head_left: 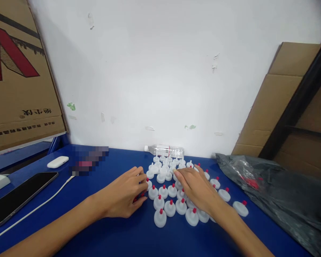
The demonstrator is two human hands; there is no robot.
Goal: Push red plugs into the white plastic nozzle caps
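My left hand point(124, 195) is over the blue table, left of a group of white nozzle caps. Its fingers are curled round small red tips point(142, 195), partly hidden under the palm. My right hand point(196, 185) reaches over the middle of the group, thumb and forefinger drawn together at a white nozzle cap point(176, 176); the other fingers cover what lies below. Nearer me stand several white caps with red tips on their nozzles, among them a front cap point(159, 218). Farther back are several plain white caps point(161, 177) without red tips.
A clear plastic bottle point(166, 150) lies against the wall behind the caps. Dark plastic sheeting point(289, 192) with a clear bag of red pieces point(250, 180) is at right. On the left are a phone point(18, 196), a white cable point(40, 205), a white case point(58, 162) and a cardboard box point(21, 92).
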